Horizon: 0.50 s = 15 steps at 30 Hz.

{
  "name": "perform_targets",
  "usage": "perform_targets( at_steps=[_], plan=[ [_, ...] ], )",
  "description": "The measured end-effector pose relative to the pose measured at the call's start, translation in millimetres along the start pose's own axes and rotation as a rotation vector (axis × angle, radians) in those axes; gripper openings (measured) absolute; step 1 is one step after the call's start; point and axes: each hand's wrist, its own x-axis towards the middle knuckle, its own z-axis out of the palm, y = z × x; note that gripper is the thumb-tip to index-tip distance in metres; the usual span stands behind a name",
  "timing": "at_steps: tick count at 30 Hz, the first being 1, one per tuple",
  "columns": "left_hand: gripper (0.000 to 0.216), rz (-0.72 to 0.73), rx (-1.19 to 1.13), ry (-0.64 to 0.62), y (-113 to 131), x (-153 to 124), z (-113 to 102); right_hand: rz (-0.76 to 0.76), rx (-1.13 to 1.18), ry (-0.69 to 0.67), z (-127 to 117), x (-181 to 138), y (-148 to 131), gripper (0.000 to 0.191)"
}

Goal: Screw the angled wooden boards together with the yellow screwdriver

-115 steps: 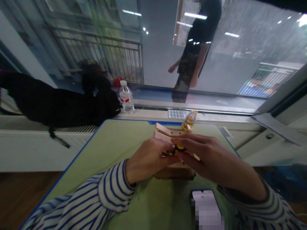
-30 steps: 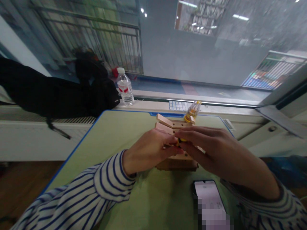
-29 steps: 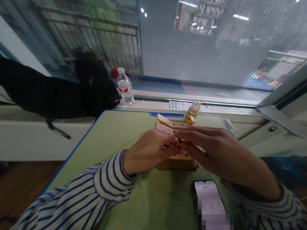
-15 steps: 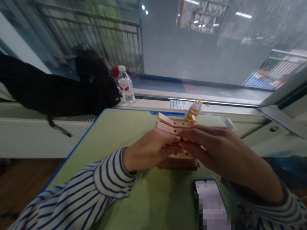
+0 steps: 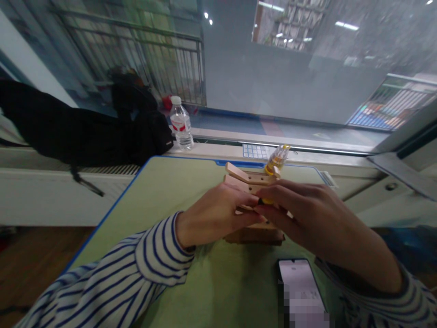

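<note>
On the table stands a small light-wood assembly with angled slats, round holes and a darker wooden base. My left hand reaches in from its left side, thumb and fingers closed on its middle part. From the right, my right hand pinches a small yellow-and-black tool against the slats, close to my left fingertips. Its kind is hard to tell, as my fingers hide most of it. The middle slats are largely covered by both hands.
A phone lies on the green table nearer to me. Behind the wood stands a clear bottle with yellow parts. On the sill are a water bottle, a black bag and a gridded card.
The whole view has shifted slightly. Both hands stay at the wooden assembly, and slightly more of the tool's black part shows between the fingertips.
</note>
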Motion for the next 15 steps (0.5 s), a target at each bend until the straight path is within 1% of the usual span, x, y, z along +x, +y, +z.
perform_targets(
  at_steps=[2, 5, 9, 11, 15],
  plan=[
    [0.027, -0.004, 0.015, 0.020, 0.9, 0.4, 0.6, 0.005, 0.014, -0.005, 0.8, 0.4, 0.9, 0.020],
    [0.029, 0.027, 0.019, 0.049, 1.0, 1.5, 1.5, 0.004, 0.050, -0.005, 0.9, 0.5, 2.4, 0.026],
    [0.033, 0.043, 0.044, 0.057, -1.1, 2.1, 1.8, -0.042, 0.101, -0.003, -2.4, -1.1, 2.6, 0.036],
    [0.031, 0.045, 0.034, 0.047, -2.1, 1.8, 1.4, -0.057, 0.113, 0.012, -3.7, -1.9, 2.2, 0.035],
    [0.027, 0.019, 0.027, 0.004, -2.3, 0.7, 0.7, -0.078, 0.152, 0.026, -1.2, -1.8, 3.0, 0.027]
  ],
)
